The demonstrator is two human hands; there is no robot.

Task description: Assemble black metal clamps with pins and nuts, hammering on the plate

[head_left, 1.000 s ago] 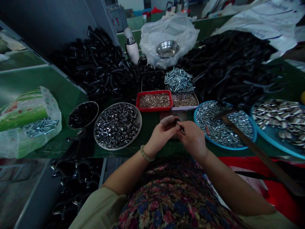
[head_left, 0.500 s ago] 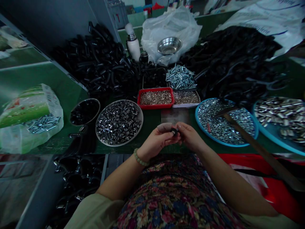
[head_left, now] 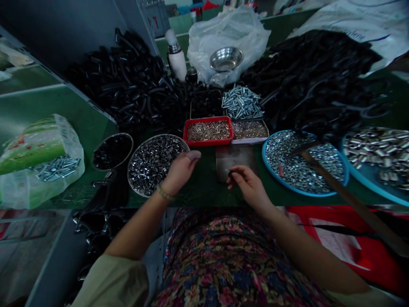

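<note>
My right hand (head_left: 249, 186) pinches a small dark round part (head_left: 230, 174) between thumb and fingertips, above the front of a flat metal plate (head_left: 234, 158). To its left, my left hand (head_left: 181, 171) hovers over the right edge of a round tray of small shiny metal clips (head_left: 150, 170). Motion blurs that hand, and most of its fingers are turned away from view, so its grip cannot be made out. A pale wrap covers one of its fingertips, and a bead bracelet circles the wrist.
A red tray of small pins (head_left: 209, 130) and a heap of silvery screws (head_left: 242, 102) stand behind the plate. At right, a hammer (head_left: 335, 183) lies across a blue basin of small metal pieces (head_left: 287, 160). Black parts (head_left: 128, 85) pile up behind; a flask (head_left: 176, 59) stands there.
My hands have parted. The left has moved left and slightly up to the tray of clips, while the right stays near the plate with the small dark part.
</note>
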